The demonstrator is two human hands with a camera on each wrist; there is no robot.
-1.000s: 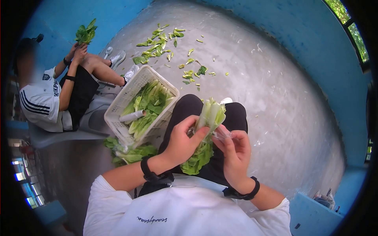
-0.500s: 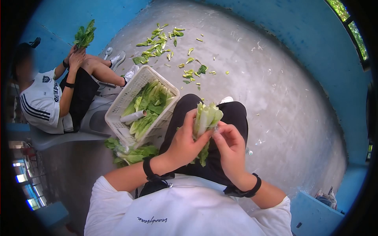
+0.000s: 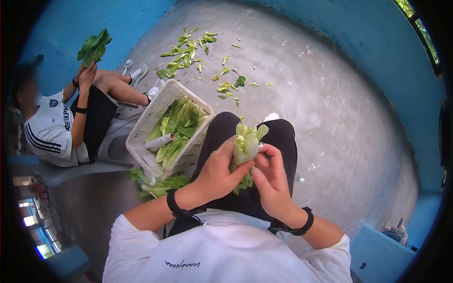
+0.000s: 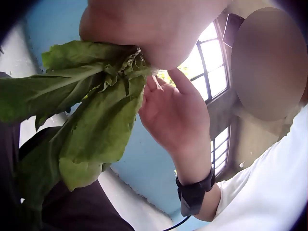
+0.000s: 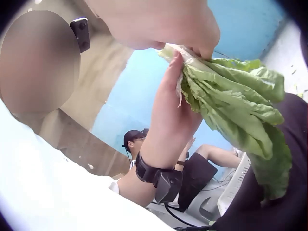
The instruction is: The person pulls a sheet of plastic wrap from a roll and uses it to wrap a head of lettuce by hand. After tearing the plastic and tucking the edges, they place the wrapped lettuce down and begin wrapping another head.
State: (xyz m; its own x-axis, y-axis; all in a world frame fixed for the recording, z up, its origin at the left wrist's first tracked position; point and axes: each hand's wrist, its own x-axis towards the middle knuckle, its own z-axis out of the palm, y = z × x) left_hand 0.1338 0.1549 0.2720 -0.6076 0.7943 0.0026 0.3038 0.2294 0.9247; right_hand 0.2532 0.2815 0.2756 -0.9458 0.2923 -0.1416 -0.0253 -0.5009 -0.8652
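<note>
A bunch of lettuce (image 3: 246, 144) stands over the lap, its pale cut stalks upward and leaves hanging below. Clear plastic film wraps the stalks. My left hand (image 3: 216, 169) grips the bunch from its left side, the thumb across the front. On the other side, my right hand (image 3: 274, 181) pinches the film close against the stalks. In the left wrist view the green leaves (image 4: 101, 125) spread below my left hand, with crumpled film at the gathered part. The right wrist view shows the leaves (image 5: 236, 106) drooping away from both hands.
A white plastic crate (image 3: 137, 133) on the left holds more lettuce and a roll of film (image 3: 160, 141). Another bunch (image 3: 163, 185) lies beside it. Loose leaves (image 3: 181, 59) litter the floor ahead. At left, a seated person (image 3: 52, 120) holds up greens (image 3: 94, 48).
The bunch has tipped so its stalk ends point more toward the head camera. My right hand has moved up to the stalks with the film. The other person's greens have shifted left.
</note>
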